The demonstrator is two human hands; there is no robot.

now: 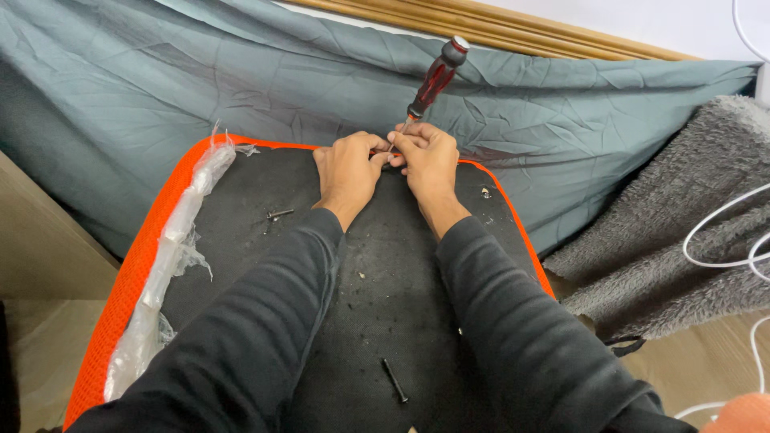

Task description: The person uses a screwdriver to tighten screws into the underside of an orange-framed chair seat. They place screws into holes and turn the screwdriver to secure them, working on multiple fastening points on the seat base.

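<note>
— Starting at the left edge: what lies on the black panel (385, 305)?

— Crumpled clear plastic wrap (172, 248) runs along the orange mesh rim (132, 273). Just right of it a small dark bolt (279, 213) lies loose on the panel, well apart from a longer black bolt (394, 380) down near the sleeves.

— And the hands?

— Both are pressed together at the far edge of the panel. The left hand (349, 170) is curled, its fingertips pinched at the spot where the tool's tip meets the panel. The right hand (429, 164) is closed around the lower shaft of the screwdriver (433, 80), whose red and black handle stands free above, tilted up to the right. Nobody grips the handle itself.

— So which step would you call it?

— Seating, I'd judge: the tip is being guided into a fastener that the fingers hide, so I cannot tell whether a screw is there.

— What does the next move ask for?

— Likely a grip up on the handle, steady downward pressure, and the shaft kept in line so the tip does not slip.

— Further right?

— Teal sheet (561, 152), grey fleece blanket (682, 224), white cable (722, 232).
</note>
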